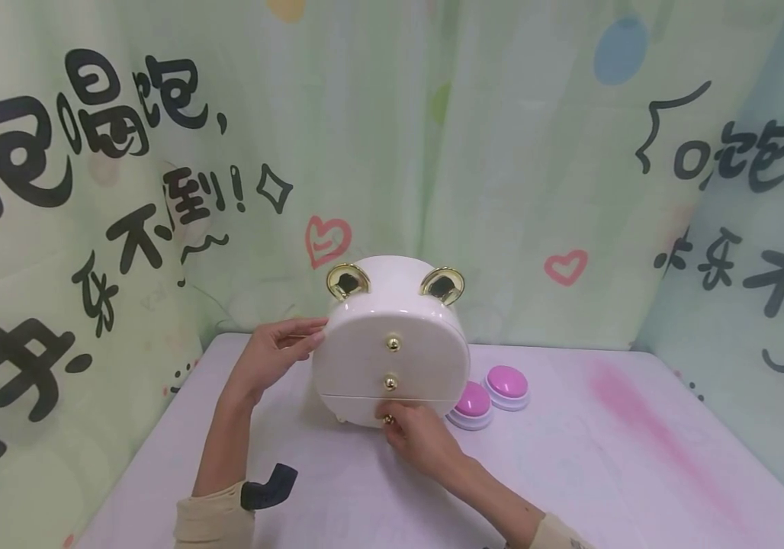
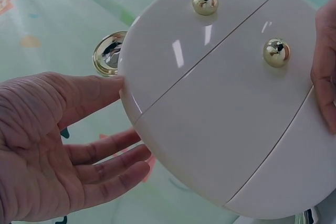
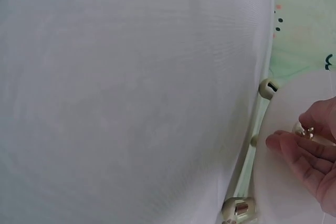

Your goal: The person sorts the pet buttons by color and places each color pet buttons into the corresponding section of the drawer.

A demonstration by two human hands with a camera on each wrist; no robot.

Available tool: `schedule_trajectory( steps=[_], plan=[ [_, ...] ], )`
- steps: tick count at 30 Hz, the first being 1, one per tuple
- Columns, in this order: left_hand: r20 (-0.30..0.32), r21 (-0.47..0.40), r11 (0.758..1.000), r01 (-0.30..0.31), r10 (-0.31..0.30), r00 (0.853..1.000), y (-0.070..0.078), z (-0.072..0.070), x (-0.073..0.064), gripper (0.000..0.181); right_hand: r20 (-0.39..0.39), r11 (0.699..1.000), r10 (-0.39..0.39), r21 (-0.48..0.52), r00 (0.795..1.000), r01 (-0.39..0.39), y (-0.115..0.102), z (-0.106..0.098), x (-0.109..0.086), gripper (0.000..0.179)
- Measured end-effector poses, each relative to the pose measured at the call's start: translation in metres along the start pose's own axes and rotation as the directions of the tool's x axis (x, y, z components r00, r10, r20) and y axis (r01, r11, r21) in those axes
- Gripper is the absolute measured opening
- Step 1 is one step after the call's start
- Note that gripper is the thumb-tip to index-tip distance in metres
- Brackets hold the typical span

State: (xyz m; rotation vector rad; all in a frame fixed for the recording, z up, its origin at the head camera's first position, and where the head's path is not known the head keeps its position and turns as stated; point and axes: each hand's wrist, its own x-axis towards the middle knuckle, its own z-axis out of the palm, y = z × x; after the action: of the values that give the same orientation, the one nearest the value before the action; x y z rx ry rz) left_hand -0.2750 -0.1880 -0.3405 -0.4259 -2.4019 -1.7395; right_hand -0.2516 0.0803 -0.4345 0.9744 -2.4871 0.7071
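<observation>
A glossy white rounded jewelry box with gold feet and two gold ring-shaped parts on top stands on the table. Seams divide its front, which bears a column of gold knobs. Against the box's left side rests my left hand, its thumb at the edge and the other fingers stretched out in the left wrist view. Low on the front, my right hand pinches the bottom drawer knob between thumb and fingers. The bottom drawer appears closed, partly covered by that hand.
Two round pink push buttons with white bases, the nearer one and the farther one, lie to the right of the box. A pink smear marks the white table. Printed curtains hang behind and at both sides.
</observation>
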Motion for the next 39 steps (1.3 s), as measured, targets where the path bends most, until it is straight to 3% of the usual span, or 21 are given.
schedule_trajectory(
  steps=[18,33,39],
  plan=[
    [-0.016,0.054,0.999,0.005,-0.004,1.0,0.001,0.002,0.0,0.045,0.065,0.999,0.04,0.025,0.997,-0.042,-0.015,-0.004,-0.012,0.018],
    [-0.015,0.057,0.998,0.0,0.001,1.0,0.001,0.001,0.001,0.046,0.078,0.999,-0.015,0.034,0.997,0.013,-0.041,-0.012,-0.033,0.022],
    [-0.015,0.061,0.998,0.006,-0.005,1.0,0.002,0.002,0.0,0.046,0.123,0.999,-0.032,0.044,0.992,0.027,-0.052,-0.016,-0.043,0.02]
  ],
)
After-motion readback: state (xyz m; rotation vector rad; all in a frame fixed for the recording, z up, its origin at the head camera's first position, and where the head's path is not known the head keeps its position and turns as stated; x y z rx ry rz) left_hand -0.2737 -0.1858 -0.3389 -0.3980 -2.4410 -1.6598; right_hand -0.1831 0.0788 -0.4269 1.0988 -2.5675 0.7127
